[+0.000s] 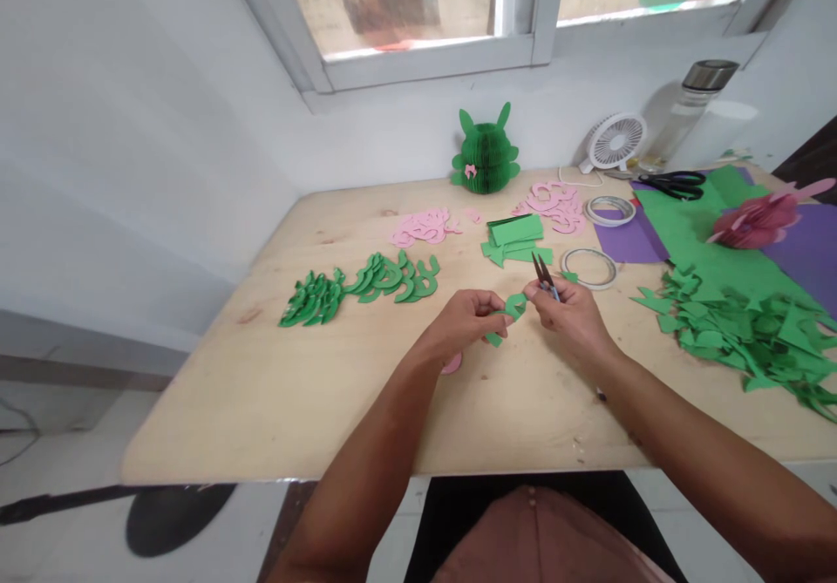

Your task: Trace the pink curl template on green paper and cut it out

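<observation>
my left hand (461, 322) pinches the curved green paper cutout (513, 307) just above the middle of the wooden table (294, 409). my right hand (570, 311) is closed around the small scissors (542, 274), fingertips touching the same cutout. it looks light, thin and floppy, easy to crease, so i'd grip its broad part. bare tabletop lies near me; the green scrap heap (751, 330) crowds the right, the row of green cutouts (359, 287) the far left.

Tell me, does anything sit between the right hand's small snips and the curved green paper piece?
Nothing visible does. The left hand pinches the curved green paper piece; the right hand, gripping the small dark-bladed snips, is right beside it.
</observation>
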`<action>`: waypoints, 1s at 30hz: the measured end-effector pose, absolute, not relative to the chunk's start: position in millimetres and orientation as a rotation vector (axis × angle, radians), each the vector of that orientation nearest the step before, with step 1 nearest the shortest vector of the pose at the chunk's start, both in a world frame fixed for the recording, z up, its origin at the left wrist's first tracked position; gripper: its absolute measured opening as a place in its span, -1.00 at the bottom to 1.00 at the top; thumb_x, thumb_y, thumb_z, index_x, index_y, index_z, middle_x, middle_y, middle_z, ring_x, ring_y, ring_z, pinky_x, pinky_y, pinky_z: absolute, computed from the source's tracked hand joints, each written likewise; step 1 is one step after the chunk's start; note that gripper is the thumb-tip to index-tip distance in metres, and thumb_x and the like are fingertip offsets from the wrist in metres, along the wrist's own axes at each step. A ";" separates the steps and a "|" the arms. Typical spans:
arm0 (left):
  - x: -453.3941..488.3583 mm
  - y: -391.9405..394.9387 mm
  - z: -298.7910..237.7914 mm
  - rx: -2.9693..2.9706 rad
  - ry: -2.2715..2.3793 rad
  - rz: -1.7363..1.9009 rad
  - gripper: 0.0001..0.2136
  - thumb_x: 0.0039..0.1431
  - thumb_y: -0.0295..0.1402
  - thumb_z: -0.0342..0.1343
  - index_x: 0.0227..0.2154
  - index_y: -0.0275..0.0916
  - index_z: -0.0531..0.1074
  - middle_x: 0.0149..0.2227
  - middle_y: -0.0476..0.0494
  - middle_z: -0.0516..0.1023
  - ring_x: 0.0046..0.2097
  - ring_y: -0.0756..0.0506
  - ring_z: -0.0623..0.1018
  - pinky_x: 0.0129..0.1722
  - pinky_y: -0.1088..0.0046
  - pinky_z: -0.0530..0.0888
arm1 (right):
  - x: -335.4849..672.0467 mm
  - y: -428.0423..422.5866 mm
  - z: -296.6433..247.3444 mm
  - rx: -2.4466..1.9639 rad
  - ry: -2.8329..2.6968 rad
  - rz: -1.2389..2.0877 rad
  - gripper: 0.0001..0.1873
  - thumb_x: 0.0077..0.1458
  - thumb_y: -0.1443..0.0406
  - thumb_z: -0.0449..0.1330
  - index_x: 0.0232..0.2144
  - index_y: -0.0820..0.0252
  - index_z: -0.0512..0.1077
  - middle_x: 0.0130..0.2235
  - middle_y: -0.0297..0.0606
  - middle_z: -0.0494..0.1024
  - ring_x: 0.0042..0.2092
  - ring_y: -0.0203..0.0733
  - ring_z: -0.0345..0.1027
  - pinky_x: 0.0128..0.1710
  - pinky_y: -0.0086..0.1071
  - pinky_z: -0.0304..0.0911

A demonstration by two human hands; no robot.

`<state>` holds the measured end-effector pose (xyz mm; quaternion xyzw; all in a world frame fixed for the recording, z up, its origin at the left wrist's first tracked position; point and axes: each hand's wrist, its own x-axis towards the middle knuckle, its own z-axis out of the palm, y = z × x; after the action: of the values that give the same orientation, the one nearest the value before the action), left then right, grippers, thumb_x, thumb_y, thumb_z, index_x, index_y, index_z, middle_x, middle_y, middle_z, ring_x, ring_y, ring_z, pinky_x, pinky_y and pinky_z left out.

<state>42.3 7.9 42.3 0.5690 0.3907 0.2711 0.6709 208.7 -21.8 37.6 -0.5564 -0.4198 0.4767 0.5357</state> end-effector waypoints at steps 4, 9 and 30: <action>40.2 11.0 42.5 1.286 0.954 0.679 -0.88 -0.14 -0.36 0.21 -0.54 -0.28 0.41 -0.60 -0.01 0.46 -0.54 0.05 0.42 -0.50 0.53 0.32 | 206.7 -21.9 39.7 -1.333 -0.999 1.152 -0.68 -0.20 0.09 0.29 -0.55 0.24 0.37 -0.69 -0.54 0.07 -0.64 -0.44 -0.17 -0.65 -0.45 -0.26; 34.5 14.6 47.1 1.305 0.996 0.705 -0.86 -0.16 -0.34 0.22 -0.55 -0.28 0.41 -0.60 -0.01 0.44 -0.54 0.04 0.40 -0.51 0.52 0.31 | 205.2 -22.8 42.6 -1.390 -1.017 1.144 -0.67 -0.23 0.09 0.30 -0.55 0.24 0.38 -0.68 -0.53 0.09 -0.64 -0.44 -0.15 -0.65 -0.45 -0.26; 54.2 5.3 36.9 0.780 0.861 0.911 -0.80 -0.18 -0.36 0.31 -0.52 -0.32 0.40 -0.52 -0.07 0.51 -0.48 0.05 0.46 -0.47 0.55 0.36 | 201.6 -23.6 41.0 -1.229 -0.789 1.198 -0.63 -0.25 0.08 0.34 -0.55 0.20 0.31 -0.71 -0.58 0.04 -0.67 -0.47 -0.19 -0.69 -0.48 -0.26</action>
<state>54.2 5.3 36.9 0.3554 0.3923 0.4154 0.7397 201.6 -23.6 41.0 -0.5270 -0.3386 0.5139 0.5861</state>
